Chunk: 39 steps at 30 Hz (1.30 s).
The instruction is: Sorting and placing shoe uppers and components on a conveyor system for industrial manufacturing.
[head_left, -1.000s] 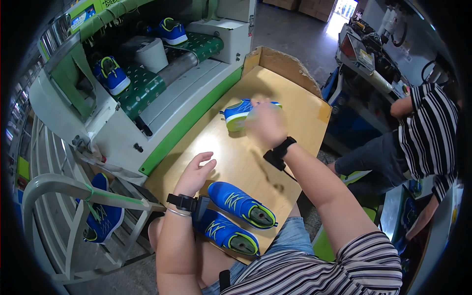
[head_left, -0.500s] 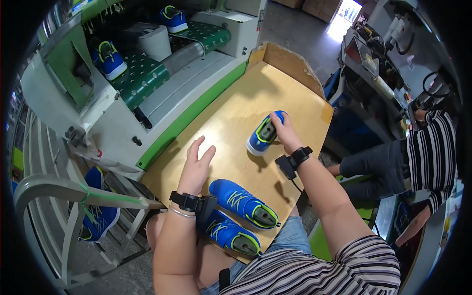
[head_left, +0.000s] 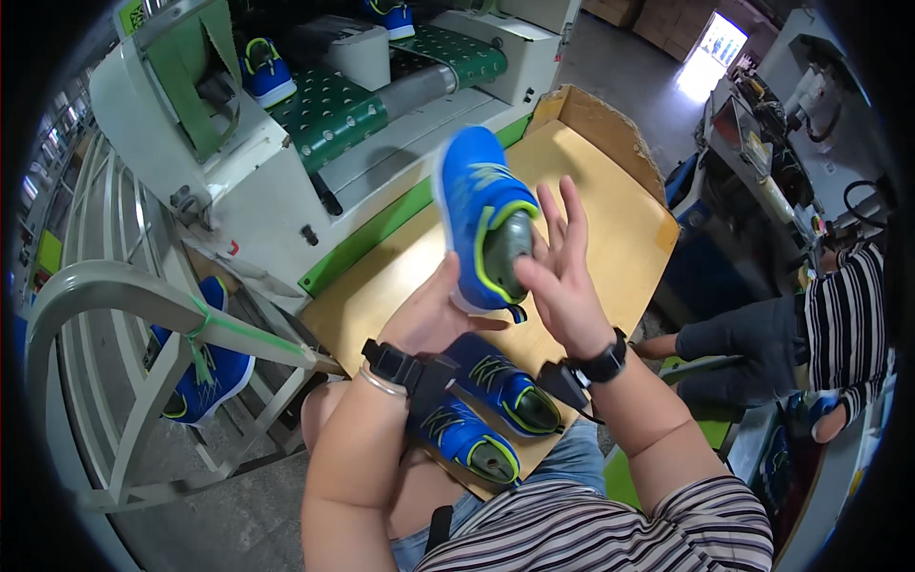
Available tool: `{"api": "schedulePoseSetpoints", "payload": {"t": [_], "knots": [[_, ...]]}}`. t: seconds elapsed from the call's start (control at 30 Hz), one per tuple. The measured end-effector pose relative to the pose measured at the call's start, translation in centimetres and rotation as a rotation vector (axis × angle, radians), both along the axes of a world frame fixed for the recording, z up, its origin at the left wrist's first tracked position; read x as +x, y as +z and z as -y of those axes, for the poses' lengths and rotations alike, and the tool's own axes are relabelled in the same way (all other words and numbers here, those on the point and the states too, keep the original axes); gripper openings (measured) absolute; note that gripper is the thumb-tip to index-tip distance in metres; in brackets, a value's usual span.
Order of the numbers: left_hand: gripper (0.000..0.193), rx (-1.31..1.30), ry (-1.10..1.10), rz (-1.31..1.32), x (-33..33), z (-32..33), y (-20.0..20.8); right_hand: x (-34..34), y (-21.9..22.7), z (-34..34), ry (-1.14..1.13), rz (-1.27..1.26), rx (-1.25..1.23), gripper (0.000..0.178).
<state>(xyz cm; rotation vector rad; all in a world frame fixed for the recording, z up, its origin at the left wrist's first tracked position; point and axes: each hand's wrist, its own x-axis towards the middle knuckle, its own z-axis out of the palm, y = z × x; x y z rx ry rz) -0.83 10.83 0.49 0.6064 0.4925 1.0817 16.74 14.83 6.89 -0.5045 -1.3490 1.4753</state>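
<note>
A blue shoe with lime trim stands upright in the air above the cardboard-covered work table. My left hand grips it from below at the heel. My right hand presses against its opening side with the fingers spread. Two more blue shoes lie at the table's near edge, one behind the other, just past my left wrist.
A green conveyor on a white machine runs along the far left, carrying a blue shoe and another. A white metal frame with a blue shoe under it stands at left. A person in a striped shirt sits at right.
My right hand drew the shoe from the far table toward me and lifted it; my left hand rose off the table and took hold of it from below.
</note>
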Motion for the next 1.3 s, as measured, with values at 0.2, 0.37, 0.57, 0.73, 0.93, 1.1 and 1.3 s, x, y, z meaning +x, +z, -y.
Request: {"api": "schedulePoseSetpoints", "payload": {"t": [0.2, 0.37, 0.57, 0.73, 0.93, 1.1, 1.3], "knots": [[0.080, 0.228, 0.334, 0.047, -5.8, -1.2, 3.2, 4.0, -1.9, 7.0, 0.194, 0.945, 0.369, 0.098], [0.066, 0.395, 0.487, 0.246, -7.9, -2.2, 3.5, 8.7, -7.3, 12.5, 0.137, 0.898, -0.096, 0.088], [0.046, 0.266, 0.596, -0.052, -7.8, -1.8, 3.0, 9.2, -3.8, 7.0, -0.026, 0.664, -0.538, 0.057], [0.044, 0.171, 0.626, -0.151, -7.5, -2.7, 1.5, 5.9, 2.8, -2.6, -0.230, 0.626, -0.025, 0.047], [0.056, 0.270, 0.493, 0.223, -7.4, -2.1, 3.0, -5.8, 9.3, -19.3, -0.516, 0.622, 0.562, 0.057], [0.069, 0.347, 0.401, 0.331, -7.8, -2.2, 3.3, -10.6, 5.9, -29.4, -0.539, 0.901, 0.632, 0.068], [0.078, 0.414, 0.443, 0.355, -8.6, -1.7, 4.2, -11.5, 5.1, -25.0, -0.886, 0.773, 0.964, 0.067]]}}
